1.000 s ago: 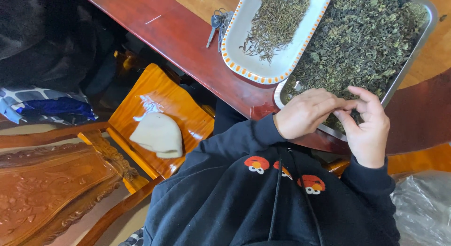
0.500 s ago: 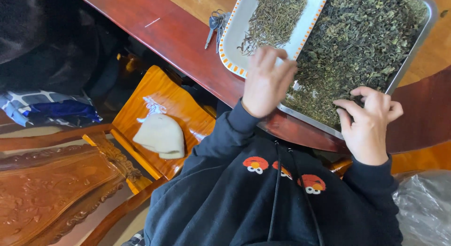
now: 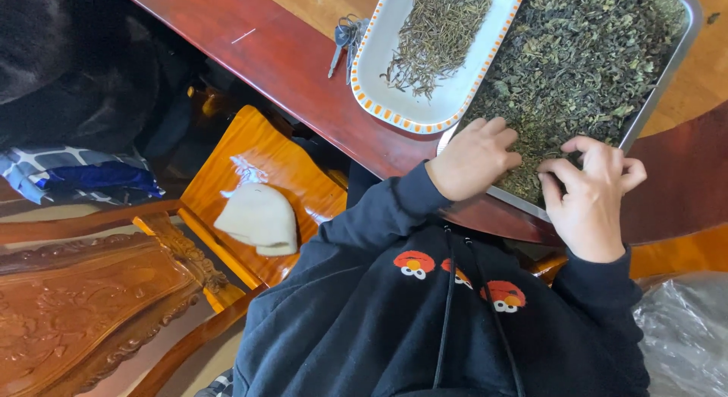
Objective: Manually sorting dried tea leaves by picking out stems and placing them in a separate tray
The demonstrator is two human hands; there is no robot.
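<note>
Fingers of the left hand (image 3: 472, 158) rest loosely spread on dried green leaves (image 3: 576, 63), gripping nothing; the right hand (image 3: 588, 188) pinches its fingertips among them. Both work the metal tray's (image 3: 667, 78) near edge, beside a white oval tray (image 3: 387, 71) of thin stems (image 3: 440, 29), seemingly set apart.

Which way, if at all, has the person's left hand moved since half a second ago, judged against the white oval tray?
Yes. The left hand has dropped back from the white oval tray to the near edge of the metal tray of dried leaves.

Dried green leaves (image 3: 584, 56) fill the metal tray (image 3: 675, 59) (loosely heaped) on the table.
</note>
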